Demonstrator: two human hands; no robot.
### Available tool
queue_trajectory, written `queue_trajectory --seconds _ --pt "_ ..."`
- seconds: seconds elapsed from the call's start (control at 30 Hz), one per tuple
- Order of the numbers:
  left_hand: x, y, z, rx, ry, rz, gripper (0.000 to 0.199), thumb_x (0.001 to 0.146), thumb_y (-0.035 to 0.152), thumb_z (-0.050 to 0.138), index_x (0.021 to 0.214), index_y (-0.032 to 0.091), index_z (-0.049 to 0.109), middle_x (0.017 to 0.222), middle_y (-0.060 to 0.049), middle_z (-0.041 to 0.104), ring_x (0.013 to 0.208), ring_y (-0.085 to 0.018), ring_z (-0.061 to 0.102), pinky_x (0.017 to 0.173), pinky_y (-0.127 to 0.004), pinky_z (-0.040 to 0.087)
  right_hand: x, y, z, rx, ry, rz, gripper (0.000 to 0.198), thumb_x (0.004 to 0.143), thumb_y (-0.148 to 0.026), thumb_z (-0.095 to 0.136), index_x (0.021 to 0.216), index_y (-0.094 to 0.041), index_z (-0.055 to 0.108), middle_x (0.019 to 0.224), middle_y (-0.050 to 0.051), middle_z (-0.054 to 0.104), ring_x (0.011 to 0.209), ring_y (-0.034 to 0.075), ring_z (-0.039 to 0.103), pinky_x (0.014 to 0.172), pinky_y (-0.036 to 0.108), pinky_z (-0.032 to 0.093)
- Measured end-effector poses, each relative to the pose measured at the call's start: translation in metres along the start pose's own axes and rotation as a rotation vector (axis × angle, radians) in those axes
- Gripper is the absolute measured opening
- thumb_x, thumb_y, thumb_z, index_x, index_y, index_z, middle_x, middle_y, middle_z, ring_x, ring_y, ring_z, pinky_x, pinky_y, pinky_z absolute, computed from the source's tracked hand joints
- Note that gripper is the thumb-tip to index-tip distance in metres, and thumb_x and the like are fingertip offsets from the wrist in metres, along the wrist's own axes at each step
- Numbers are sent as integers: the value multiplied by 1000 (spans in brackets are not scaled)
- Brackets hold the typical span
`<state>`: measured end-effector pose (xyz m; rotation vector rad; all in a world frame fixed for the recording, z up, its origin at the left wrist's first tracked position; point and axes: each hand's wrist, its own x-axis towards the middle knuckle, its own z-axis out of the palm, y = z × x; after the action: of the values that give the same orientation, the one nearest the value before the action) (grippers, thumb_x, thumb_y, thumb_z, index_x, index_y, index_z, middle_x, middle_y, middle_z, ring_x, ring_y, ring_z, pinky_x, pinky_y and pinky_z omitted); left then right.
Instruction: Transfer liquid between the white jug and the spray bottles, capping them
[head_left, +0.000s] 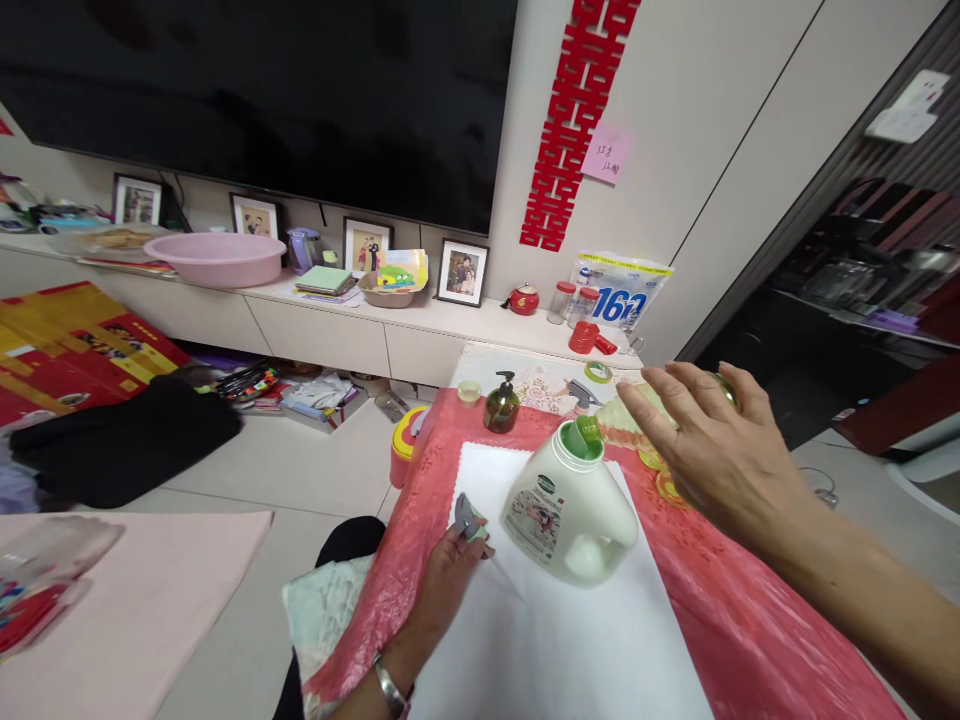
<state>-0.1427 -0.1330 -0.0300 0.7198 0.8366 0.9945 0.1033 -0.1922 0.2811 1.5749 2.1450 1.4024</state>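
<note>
My left hand (448, 570) pinches a grey trigger spray head (466, 515), its thin pale tube slanting down over the white board (480, 650). To the right of that hand, a pale green detergent jug (581, 510) stands uncapped, with a green spout in its mouth. My right hand (709, 430) is raised beyond the jug, palm down, fingers stretched out and apart. Behind its fingers shows a ribbed, pale yellow item (630, 415), partly hidden; whether they touch I cannot tell. A dark green pump bottle (502, 405) stands behind the jug.
A red cloth (435, 470) covers the table. Near its far end are a small cup (469, 392), another grey spray head (581, 392) and a tape roll (598, 372). Yellow rings (671, 488) lie on the right. A cabinet (330, 330) stands behind; a pink sheet (172, 590) lies left.
</note>
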Motion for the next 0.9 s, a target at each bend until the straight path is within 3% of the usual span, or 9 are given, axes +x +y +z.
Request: queue_trajectory --seconds 0.1,0.2,0.3,0.4,0.5,0.7,0.8,0.9 --pt "1 1 -1 -54 -9 9 60 58 56 97 101 20 76 97 -5 74 78 -15 68 81 -30 57 -20 2 13 168 -25 124 52 90 -8 50 142 -15 50 138 16 56 123 35 56 95 56 52" --pt "1 7 0 -118 -26 -16 60 59 53 98 102 18 75 98 -5 73 78 -14 67 81 -30 56 -49 0 19 452 -48 240 54 94 -27 53 146 -17 45 139 14 55 120 33 59 91 51 57" --pt "-5 21 1 -184 -27 -38 55 63 48 98 101 17 74 91 -3 72 79 -14 67 83 -30 56 -82 -12 12 716 -78 382 61 96 -50 58 149 -24 44 140 11 56 120 31 62 90 46 61" --pt "-14 42 2 -284 -36 -8 44 64 43 98 91 18 73 92 -3 74 81 -13 68 85 -29 57 -116 -39 0 865 -174 471 64 95 -61 62 150 -33 47 139 5 60 117 32 66 78 42 64" --pt "-19 65 1 -316 -13 27 38 66 40 98 87 18 74 91 -2 75 84 -12 69 88 -26 58 -146 -80 -4 1010 -258 475 66 94 -59 64 152 -33 45 135 5 63 114 31 69 72 38 66" --pt "-28 103 5 -328 -3 163 30 72 36 95 76 18 71 101 -2 77 91 -14 72 94 -31 60 -168 -168 4 1274 -381 582 67 88 -35 67 150 -30 43 140 8 56 119 27 66 92 39 63" --pt "-37 114 14 -269 -51 201 29 74 38 94 82 19 74 100 -2 76 88 -15 73 94 -33 61 -161 -188 8 1346 -431 639 72 86 -28 65 153 -29 39 144 10 51 128 29 59 102 45 58" --pt "-47 120 24 -217 -93 180 41 71 40 96 101 19 78 95 -2 76 81 -14 73 87 -31 62 -151 -194 10 1344 -432 651 72 86 -28 65 152 -31 37 145 9 49 130 30 56 104 49 55"
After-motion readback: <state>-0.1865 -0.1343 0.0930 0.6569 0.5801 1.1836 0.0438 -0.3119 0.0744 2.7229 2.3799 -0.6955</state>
